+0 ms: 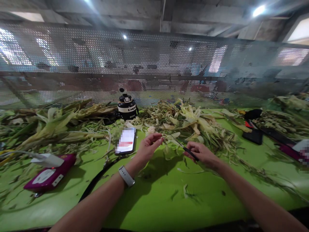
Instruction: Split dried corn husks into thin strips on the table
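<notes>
Here, the right hand [202,154] has its fingers clamped around a black-handled tool [190,153], its thin metal end extending leftward beyond them. The left hand [150,146] has its fingertips close together, just beside a pale husk strip [174,135]; whether they pinch it, I cannot tell. Heaped husks [202,124] lie beyond both hands' fingers.

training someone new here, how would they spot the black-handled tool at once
On the green table, find the right hand near the pale husk pile. It holds the black-handled tool, whose thin metal end points toward the left hand. That dark handle sets it apart from the pale leafy scraps nearby.
</notes>
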`<state>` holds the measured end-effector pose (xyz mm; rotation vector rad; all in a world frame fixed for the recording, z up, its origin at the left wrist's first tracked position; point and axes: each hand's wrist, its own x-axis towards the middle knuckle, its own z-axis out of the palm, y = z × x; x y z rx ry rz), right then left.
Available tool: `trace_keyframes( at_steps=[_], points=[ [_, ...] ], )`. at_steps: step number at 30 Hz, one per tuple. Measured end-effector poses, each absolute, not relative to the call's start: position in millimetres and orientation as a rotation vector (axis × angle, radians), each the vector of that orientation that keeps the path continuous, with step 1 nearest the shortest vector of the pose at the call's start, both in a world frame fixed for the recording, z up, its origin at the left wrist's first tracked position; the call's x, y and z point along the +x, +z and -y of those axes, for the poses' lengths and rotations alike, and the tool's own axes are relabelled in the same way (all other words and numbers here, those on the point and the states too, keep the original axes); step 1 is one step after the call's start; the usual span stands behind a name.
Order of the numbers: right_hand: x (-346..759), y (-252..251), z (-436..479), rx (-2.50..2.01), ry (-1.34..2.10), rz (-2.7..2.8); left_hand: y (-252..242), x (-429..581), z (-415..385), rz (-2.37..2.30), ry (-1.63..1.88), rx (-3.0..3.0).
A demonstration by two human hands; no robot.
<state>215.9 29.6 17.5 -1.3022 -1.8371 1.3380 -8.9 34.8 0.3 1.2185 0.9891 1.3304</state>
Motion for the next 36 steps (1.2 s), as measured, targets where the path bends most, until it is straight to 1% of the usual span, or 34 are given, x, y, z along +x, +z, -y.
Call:
trace_keyframes(
  at_steps=[14,21,25,29,31,36],
  points=[
    [220,14,-32,-1.334,1.268,1.871,5,-15,-36,-0.914,1.248,1.111],
    [219,17,-36,-1.233,1.2,1.682,1,-18,-40,-0.928,1.212,1.04],
    [220,20,-32,-1.211,1.265,1.724,-1,-20,-43,-0.881,1.251,1.032],
    [223,18,-28,-1.25,1.398,1.986,-2,-22,-45,-0.907,1.338,1.051],
    [222,15,-27,-1.267,1.354,2.093,-2,-21,-45,-0.934,1.358,1.022],
    [218,11,-27,-1.33,1.09,2.216,1,-19,-42,-0.99,1.398,0.979]
  ],
)
